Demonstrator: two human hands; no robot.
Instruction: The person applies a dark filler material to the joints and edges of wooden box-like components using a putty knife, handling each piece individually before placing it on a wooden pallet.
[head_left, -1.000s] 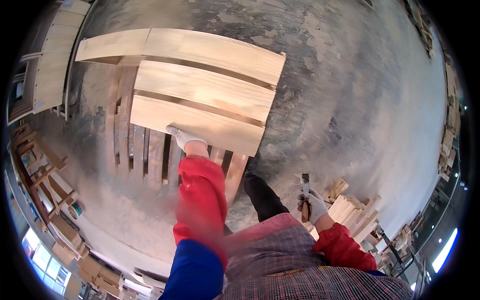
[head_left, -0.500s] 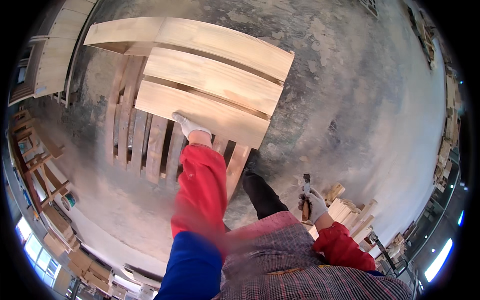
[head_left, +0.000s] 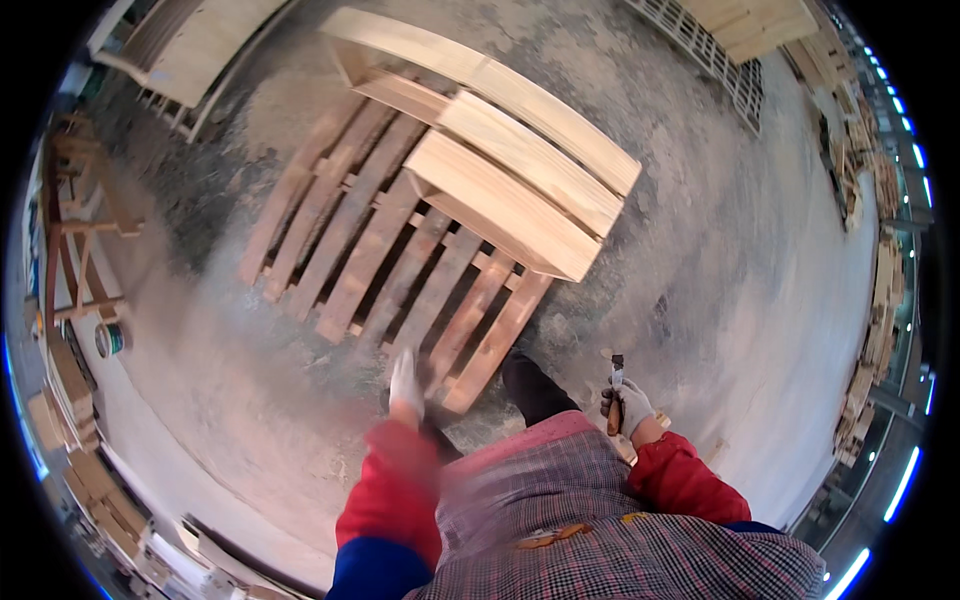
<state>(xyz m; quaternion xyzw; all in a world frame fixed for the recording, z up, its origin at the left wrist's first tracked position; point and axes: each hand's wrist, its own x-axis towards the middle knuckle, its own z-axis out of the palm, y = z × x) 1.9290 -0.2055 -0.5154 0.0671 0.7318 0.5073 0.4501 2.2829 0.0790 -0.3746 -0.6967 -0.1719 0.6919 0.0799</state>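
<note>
My left hand (head_left: 404, 385), in a white glove, is off the wood, fingers stretched out and slightly blurred, by the near edge of a slatted wooden pallet (head_left: 365, 245). Three pale wooden drawer-like boxes (head_left: 510, 205) lie side by side on the pallet's far right part, long smooth panels facing up. The farthest box reaches further left than the other two. Beside my right hip, my right hand (head_left: 632, 405), also gloved, is closed round the brown handle of a putty knife (head_left: 615, 385). Its dark-tipped blade points away from me.
My dark-trousered leg (head_left: 535, 388) stands by the pallet's near right corner. A pale cabinet (head_left: 205, 50) is at the far left, a wooden rack (head_left: 80, 230) and a tin (head_left: 109, 340) at the left. A grid-like frame (head_left: 705, 65) lies far right; stacked boards (head_left: 880, 330) line the right wall.
My left hand has left the nearest box's panel and drawn back toward me. The boxes and pallet appear shifted right and turned in view. My right hand still grips the putty knife.
</note>
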